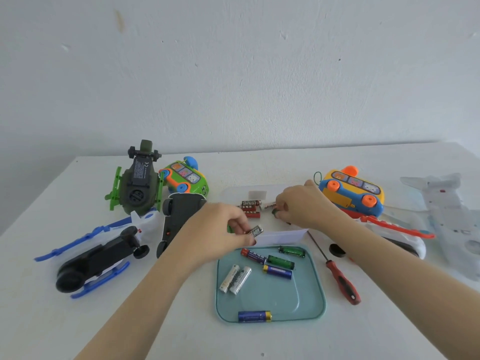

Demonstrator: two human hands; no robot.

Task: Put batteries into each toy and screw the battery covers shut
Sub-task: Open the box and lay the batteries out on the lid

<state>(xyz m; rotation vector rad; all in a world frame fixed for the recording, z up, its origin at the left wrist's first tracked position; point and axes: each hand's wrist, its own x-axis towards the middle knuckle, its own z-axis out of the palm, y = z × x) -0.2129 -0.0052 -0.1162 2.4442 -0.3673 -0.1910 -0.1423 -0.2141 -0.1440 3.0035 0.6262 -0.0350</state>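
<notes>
The left hand (223, 229) pinches a battery (256, 229) at 12 o'clock of the teal tray (310, 300). At 1 o'clock the right hand (304, 206) curls its fingers round a small dark object (275, 212), mostly hidden and unidentifiable.

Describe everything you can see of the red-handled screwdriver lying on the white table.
The red-handled screwdriver has a red plastic-looking handle with black grip inlays and a thin dark metal shaft. It lies flat on the white table, just right of the pale teal tray, handle nearest the camera, tip pointing away toward the right hand. Nothing holds it.
</notes>
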